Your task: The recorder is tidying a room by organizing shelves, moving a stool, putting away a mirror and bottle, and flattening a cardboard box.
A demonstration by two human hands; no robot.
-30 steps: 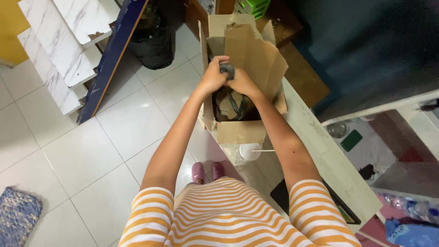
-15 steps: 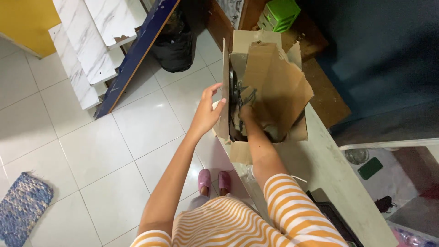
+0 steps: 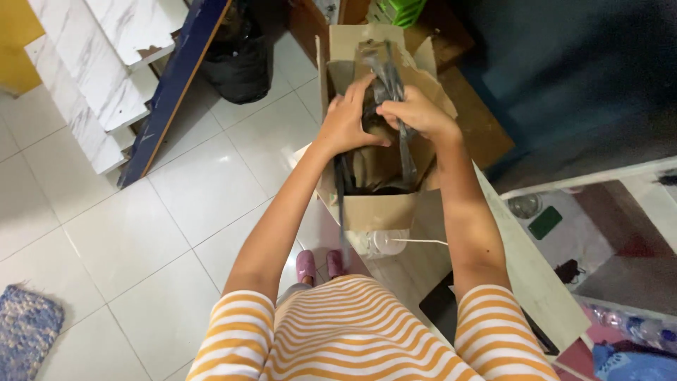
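Observation:
An open brown cardboard box [image 3: 377,208] stands on the corner of a pale counter [image 3: 508,254]. Above the box's mouth both my hands grip a bundle of dark grey plastic straps [image 3: 384,88]. My left hand [image 3: 345,123] cups the bundle from the left. My right hand [image 3: 416,113] pinches it from the right. One strap [image 3: 407,159] hangs down into the box and another [image 3: 342,190] trails over the box's front left edge. More dark straps lie inside the box.
A clear plastic cup with a straw [image 3: 384,242] sits just in front of the box. A black flat device [image 3: 444,303] lies on the counter near my body. White floor tiles, a black bag [image 3: 236,53], marble-look boards [image 3: 92,77] and a blue rug [image 3: 25,328] lie left.
My right hand has come up out of the box with the straps. My left hand left the box's side flap and closed on the bundle beside it.

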